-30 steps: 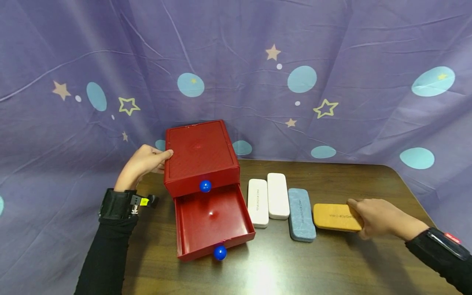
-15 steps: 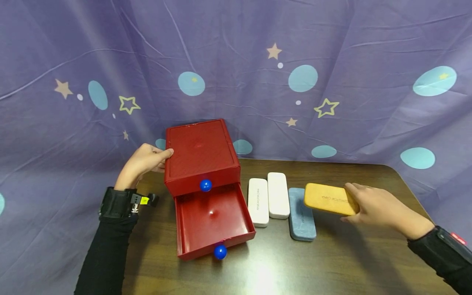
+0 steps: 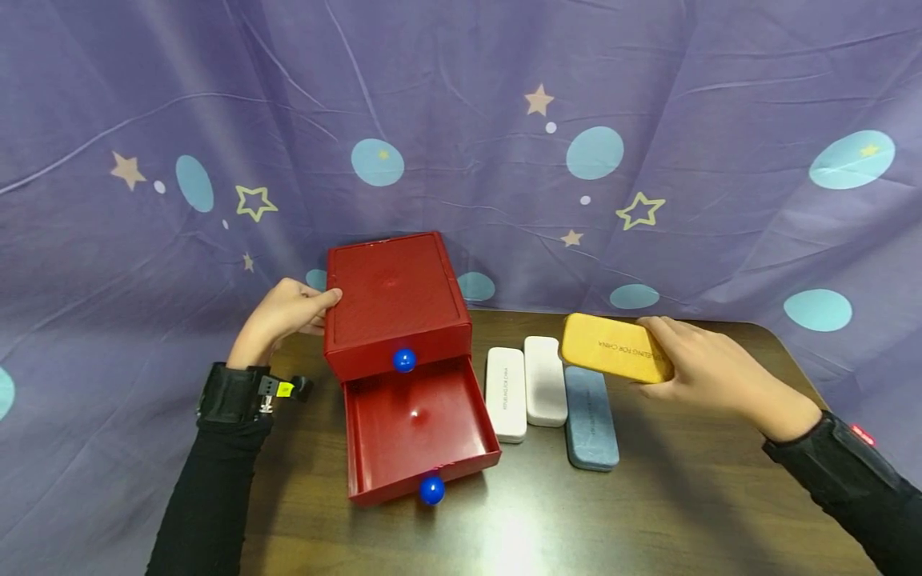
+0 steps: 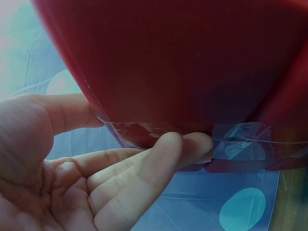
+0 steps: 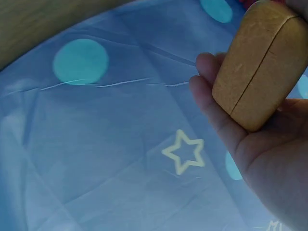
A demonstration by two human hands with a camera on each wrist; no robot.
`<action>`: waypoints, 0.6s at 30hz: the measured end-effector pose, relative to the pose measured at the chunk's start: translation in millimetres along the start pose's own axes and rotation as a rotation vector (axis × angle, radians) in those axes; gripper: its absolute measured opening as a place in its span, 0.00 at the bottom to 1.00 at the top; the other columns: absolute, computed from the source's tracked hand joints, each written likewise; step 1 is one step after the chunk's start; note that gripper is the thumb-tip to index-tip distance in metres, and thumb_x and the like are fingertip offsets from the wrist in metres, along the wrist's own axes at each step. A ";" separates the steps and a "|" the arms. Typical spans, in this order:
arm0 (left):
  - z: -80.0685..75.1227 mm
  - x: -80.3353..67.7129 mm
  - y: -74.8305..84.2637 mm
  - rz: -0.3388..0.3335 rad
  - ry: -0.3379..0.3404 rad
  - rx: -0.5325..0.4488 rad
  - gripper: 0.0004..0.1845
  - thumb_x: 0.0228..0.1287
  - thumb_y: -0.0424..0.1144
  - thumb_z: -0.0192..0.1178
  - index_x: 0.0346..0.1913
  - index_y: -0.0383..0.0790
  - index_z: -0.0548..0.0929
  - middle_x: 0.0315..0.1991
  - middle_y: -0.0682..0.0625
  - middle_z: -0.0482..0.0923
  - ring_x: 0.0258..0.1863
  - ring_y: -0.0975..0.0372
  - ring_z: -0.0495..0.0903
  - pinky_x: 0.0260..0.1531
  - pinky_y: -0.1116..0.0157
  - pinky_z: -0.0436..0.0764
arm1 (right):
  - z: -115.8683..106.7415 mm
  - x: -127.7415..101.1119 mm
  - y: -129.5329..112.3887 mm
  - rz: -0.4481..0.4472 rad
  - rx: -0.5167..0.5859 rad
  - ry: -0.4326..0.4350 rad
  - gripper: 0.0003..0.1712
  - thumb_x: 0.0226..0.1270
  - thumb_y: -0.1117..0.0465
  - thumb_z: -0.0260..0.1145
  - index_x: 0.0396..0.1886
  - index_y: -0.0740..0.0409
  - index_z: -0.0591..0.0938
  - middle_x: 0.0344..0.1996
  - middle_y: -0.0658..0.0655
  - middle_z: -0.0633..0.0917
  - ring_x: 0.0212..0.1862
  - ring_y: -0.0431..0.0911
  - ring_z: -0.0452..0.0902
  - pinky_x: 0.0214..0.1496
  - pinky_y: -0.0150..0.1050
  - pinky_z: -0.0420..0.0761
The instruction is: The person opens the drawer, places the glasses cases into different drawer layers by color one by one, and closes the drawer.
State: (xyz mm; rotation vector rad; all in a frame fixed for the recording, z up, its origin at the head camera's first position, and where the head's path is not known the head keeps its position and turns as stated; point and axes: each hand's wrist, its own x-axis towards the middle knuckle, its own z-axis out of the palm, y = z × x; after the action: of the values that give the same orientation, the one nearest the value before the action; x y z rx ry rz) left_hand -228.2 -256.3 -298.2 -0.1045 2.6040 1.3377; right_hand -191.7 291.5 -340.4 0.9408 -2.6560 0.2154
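Yellow case (image 3: 615,348) is off the table (image 3: 619,528), pinched at one end by the right hand (image 3: 699,368). Left hand (image 3: 284,312) grips the red drawer unit (image 3: 392,284) by its edge. Advisable: firm pinch, clearance over the blue case (image 3: 594,432), drawer unit held steady.

The table (image 3: 547,520) is dark brown with a wood grain, its far right corner rounded, and a bright patch of glare shines on its surface toward the near side. On its left part stands a red chest (image 3: 394,288), the lower drawer (image 3: 410,448) pulled out toward the near side. To the right of it lie two white cases, the first (image 3: 506,394) near the chest, the second (image 3: 545,392) just beside and slightly farther back. Right of these, a blue case (image 3: 592,424) lies flat, a little nearer the front.
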 end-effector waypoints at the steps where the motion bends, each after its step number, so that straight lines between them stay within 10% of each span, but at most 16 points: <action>1: -0.1 -0.3 -0.1 0.001 0.000 0.003 0.29 0.75 0.48 0.57 0.57 0.19 0.80 0.43 0.43 0.87 0.29 0.69 0.86 0.38 0.64 0.90 | -1.1 2.8 -2.1 -0.001 0.006 0.002 0.45 0.37 0.49 0.85 0.55 0.61 0.76 0.36 0.52 0.83 0.31 0.41 0.73 0.29 0.41 0.75; 18: 0.8 -0.3 0.7 -0.006 0.005 -0.018 0.27 0.75 0.47 0.57 0.56 0.19 0.81 0.39 0.47 0.87 0.29 0.69 0.86 0.37 0.65 0.90 | -3.4 43.5 -49.7 -0.075 0.162 0.055 0.44 0.43 0.47 0.85 0.57 0.59 0.75 0.35 0.47 0.79 0.33 0.37 0.70 0.31 0.34 0.74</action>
State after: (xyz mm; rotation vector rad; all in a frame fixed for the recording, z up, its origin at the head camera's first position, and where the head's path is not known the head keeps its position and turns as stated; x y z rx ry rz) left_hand -227.9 -255.2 -298.1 -0.1183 2.5937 1.3606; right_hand -191.3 228.4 -320.5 1.0661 -2.5777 0.4376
